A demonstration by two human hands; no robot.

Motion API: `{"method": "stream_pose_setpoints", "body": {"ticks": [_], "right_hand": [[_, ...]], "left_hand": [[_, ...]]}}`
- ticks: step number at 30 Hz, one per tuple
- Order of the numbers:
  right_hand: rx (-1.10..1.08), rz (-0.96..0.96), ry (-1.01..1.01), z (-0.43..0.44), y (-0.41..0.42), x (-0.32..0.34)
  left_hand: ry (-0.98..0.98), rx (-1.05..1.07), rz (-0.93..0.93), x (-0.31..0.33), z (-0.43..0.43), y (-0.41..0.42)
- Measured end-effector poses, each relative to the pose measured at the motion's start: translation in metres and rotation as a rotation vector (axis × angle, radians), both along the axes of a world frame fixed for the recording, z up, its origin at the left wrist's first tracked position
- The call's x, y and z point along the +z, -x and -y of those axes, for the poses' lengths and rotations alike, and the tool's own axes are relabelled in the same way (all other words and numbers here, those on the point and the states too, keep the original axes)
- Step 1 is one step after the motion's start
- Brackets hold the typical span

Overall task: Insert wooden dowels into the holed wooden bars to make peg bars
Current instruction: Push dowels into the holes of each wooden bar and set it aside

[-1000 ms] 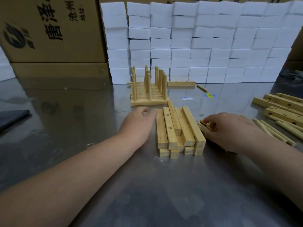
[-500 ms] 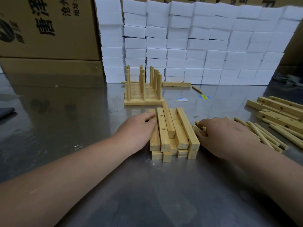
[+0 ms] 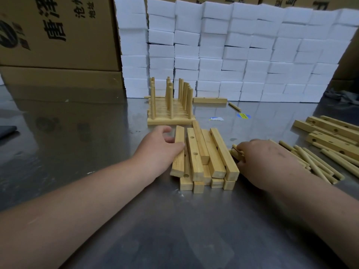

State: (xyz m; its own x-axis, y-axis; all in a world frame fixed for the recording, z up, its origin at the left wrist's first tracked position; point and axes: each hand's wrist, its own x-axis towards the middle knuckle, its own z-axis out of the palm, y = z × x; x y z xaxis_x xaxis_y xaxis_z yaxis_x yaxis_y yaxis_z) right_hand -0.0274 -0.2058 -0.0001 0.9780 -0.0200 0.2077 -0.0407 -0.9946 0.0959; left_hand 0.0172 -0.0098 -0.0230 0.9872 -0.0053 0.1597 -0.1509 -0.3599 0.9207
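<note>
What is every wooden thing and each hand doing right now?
Left hand: grip closing on the leftmost bar, which is tilted.
Leftmost bar: one edge lifted off the stack.
Stack of holed bars: lying flat, holes empty.
Right hand: grip closed on some dowels.
Loose dowels: lying flat on the table.
Finished peg bars: pegs standing upright.
Bars at far right: lying flat, holes empty.

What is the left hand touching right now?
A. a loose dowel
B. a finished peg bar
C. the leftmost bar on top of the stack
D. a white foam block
C: the left hand grips the leftmost bar, tilted up off the stack.
</note>
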Motion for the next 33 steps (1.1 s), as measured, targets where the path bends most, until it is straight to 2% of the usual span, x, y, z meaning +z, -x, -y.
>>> {"method": "stream_pose_setpoints", "body": {"ticks": [2, 5, 9, 12, 15, 19, 23, 29, 33], "right_hand": [[-0.008, 0.040, -0.013, 0.000, 0.003, 0.003], [-0.002, 0.213, -0.134, 0.003, 0.007, 0.007], [0.223, 0.518, -0.376, 0.001, 0.017, 0.007], [0.386, 0.439, -0.485, -0.006, 0.027, 0.009], [0.413, 0.295, -0.594, -0.007, 0.029, 0.008], [0.389, 0.328, -0.670, -0.010, 0.032, 0.009], [0.412, 0.412, -0.719, -0.012, 0.035, 0.009], [0.537, 0.417, -0.750, -0.015, 0.039, 0.011], [0.531, 0.435, -0.791, -0.015, 0.038, 0.008]], "left_hand": [[0.105, 0.042, 0.024, 0.002, -0.001, -0.001], [0.210, 0.064, 0.052, 0.004, -0.003, -0.003], [0.322, -0.006, 0.034, 0.007, -0.004, -0.003], [0.534, -0.095, -0.072, 0.012, -0.005, 0.001], [0.669, -0.262, -0.142, 0.014, -0.006, 0.003], [0.683, -0.440, -0.177, 0.016, -0.007, 0.007], [0.646, -0.501, -0.195, 0.018, -0.011, 0.007], [0.587, -0.592, -0.229, 0.019, -0.014, 0.006], [0.561, -0.708, -0.270, 0.016, -0.014, 0.005]]}}
